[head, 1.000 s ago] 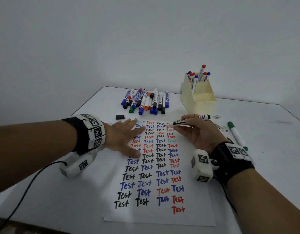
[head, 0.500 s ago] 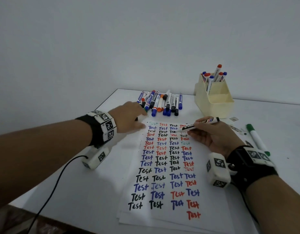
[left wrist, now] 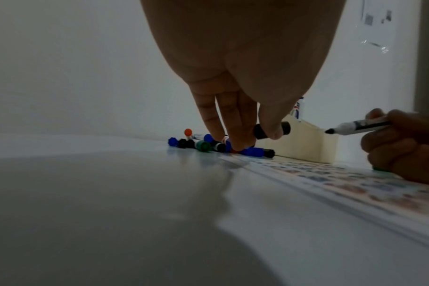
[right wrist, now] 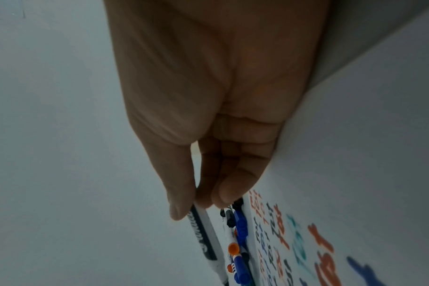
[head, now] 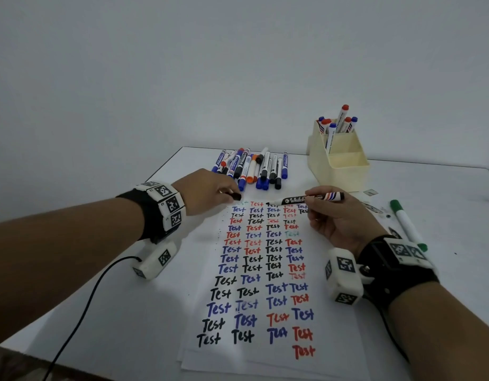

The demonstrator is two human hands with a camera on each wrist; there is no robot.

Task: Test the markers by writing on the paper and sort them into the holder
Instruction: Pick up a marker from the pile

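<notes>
My left hand pinches the black cap; my right hand grips the uncapped black marker mid-barrel — tip pointing toward the cap.

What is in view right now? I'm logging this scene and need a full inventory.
paper: a white stack, top sheet covered in black, blue, red and teal "Test" words, centre of the table
black marker: one, uncapped, held above the paper's far end
black cap: one, held by the paper's far left corner
loose markers: a pile, count unclear, blue, black, orange-red and green caps, beyond the paper
holder: one, cream, far right; about six blue- and red-capped markers in its back compartment
green marker: one, lying right of the paper
table: white
left hand: pinches the cap
right hand: grips the black marker
</notes>
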